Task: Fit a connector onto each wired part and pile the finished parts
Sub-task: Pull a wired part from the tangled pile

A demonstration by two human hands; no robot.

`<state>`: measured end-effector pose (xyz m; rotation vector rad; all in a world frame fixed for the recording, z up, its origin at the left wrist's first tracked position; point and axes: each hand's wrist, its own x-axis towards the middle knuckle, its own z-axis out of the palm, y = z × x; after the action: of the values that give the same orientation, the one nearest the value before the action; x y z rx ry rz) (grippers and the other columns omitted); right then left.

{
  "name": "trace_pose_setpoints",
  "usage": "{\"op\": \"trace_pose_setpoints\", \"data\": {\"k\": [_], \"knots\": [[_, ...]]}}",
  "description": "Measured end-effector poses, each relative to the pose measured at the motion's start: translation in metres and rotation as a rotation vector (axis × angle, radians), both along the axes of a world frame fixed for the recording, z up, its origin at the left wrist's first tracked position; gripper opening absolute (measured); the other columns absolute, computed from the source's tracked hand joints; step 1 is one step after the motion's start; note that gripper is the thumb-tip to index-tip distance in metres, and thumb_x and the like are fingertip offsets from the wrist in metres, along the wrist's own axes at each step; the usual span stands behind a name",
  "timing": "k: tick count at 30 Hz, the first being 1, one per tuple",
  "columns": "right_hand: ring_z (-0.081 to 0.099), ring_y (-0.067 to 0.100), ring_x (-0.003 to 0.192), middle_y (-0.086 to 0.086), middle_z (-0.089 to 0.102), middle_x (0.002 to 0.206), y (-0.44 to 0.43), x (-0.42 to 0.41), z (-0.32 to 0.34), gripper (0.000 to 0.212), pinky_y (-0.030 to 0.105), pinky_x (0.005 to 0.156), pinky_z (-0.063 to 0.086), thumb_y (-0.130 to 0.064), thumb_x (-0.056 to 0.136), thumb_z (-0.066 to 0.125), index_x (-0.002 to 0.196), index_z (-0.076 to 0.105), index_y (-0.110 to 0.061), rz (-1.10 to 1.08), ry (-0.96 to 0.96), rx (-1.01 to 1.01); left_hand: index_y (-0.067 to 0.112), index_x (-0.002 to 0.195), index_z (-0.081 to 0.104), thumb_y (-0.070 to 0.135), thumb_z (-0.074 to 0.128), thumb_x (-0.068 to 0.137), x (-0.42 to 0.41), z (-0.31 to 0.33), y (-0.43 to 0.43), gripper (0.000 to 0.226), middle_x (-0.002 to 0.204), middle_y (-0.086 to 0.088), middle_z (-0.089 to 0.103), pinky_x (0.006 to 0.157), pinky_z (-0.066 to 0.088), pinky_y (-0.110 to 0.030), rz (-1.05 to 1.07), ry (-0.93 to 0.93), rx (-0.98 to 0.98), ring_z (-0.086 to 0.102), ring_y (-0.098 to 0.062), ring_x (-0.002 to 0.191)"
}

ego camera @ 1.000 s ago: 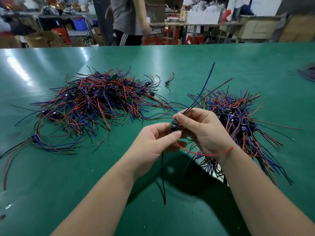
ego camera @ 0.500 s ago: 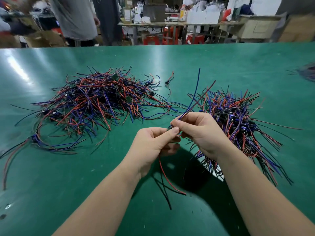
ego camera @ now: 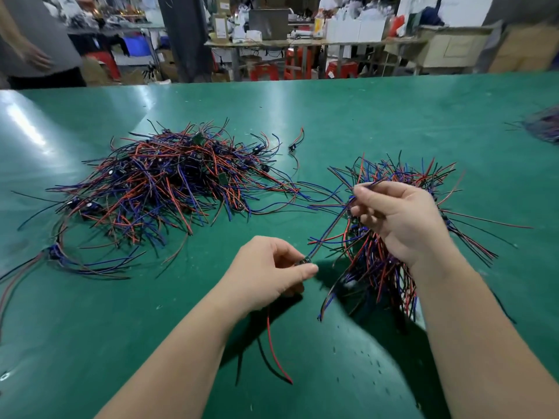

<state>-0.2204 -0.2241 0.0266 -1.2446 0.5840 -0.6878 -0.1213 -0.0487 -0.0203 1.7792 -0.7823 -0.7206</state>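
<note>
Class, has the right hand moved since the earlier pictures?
Yes. The right hand has drawn rightward, away from the left hand, over the right pile.

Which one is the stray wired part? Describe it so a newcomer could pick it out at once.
On the green table, find the large wire pile on the left. Just beyond its far right edge lies a single wired part: a small dark piece with short red and black leads. Unlike its neighbours, it sits apart from both piles.
</note>
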Motion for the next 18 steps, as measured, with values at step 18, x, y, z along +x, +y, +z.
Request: {"op": "trace_pose_setpoints", "data": {"k": [18], "knots": [[0.06, 0.016, 0.044, 0.013, 0.062, 0.074, 0.01, 0.01, -0.004, 0.012, 0.02, 0.04, 0.048, -0.004, 0.096, 0.049, 0.088, 0.057, -0.007, 0.086, 0.058, 0.107, 0.02, 0.095, 0.06, 0.029, 0.064, 0.079, 0.004, 0.023, 0.006, 0.019, 0.102, -0.002, 0.074, 0.065, 0.058, -0.028, -0.181, 0.655, -0.488, 0.07, -0.013, 0.092]]}}
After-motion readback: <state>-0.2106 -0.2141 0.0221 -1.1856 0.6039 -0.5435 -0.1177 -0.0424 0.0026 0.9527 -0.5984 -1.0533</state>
